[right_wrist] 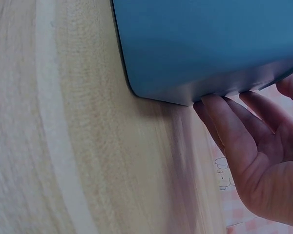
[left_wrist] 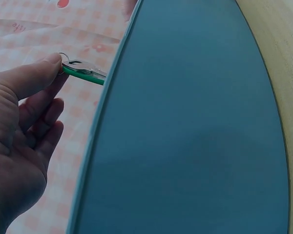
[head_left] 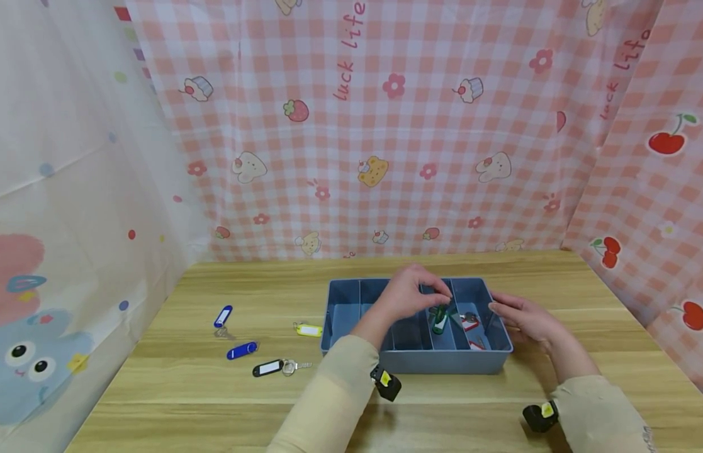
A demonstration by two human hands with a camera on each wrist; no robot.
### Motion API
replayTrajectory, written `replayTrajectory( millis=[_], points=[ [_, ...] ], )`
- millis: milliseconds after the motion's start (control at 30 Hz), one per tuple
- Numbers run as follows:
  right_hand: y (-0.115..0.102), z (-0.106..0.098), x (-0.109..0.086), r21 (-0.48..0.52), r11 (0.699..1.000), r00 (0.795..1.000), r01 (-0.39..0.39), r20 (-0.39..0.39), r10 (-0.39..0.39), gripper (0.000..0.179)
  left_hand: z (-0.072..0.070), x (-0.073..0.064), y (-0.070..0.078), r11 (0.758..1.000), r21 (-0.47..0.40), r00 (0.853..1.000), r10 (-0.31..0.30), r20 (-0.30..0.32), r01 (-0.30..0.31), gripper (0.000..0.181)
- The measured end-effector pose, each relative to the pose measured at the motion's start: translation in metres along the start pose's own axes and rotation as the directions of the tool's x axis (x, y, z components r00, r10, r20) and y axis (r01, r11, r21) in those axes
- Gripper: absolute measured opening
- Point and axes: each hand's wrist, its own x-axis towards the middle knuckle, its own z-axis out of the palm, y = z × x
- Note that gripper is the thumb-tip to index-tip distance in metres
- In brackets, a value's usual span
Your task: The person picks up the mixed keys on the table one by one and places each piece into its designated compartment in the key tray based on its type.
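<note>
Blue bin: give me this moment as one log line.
left hand: pinches green key tag; right hand: touches right end of blue bin; red tags: in rightmost compartment

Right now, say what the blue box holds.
Red key tags lie in the rightmost compartment; a green tag held by the left hand dips into the next. That hand covers part of the middle, hiding anything beneath.

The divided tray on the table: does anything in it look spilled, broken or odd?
Nothing stands out. The tray sits upright and looks undamaged; red tags lie in its rightmost compartment, and the left hand holds a green tag.
</note>
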Motion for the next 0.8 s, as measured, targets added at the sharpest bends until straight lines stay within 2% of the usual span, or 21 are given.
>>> replayTrajectory(
  millis=[367, 600, 800],
  points=[
    [-0.0021, 0.0027, -0.0013, -0.029, 0.999, 0.999, -0.020, -0.029, 0.020, 0.071, 0.0023, 0.0008, 0.0035, 1.000, -0.025, 0.995, 0.000, 0.097, 0.002, 0.010],
    [-0.0023, 0.0027, -0.0026, -0.023, 1.000, 0.999, -0.020, -0.034, 0.020, 0.072, 0.0023, -0.0003, 0.0041, 0.998, -0.055, 0.993, -0.031, 0.115, 0.038, 0.016],
    [-0.0020, 0.0023, -0.0018, -0.030, 0.999, 0.999, -0.020, -0.035, 0.019, 0.071, 0.0000, 0.0001, 0.0059, 0.999, -0.034, 0.993, 0.004, 0.119, 0.000, 0.023]
  ],
)
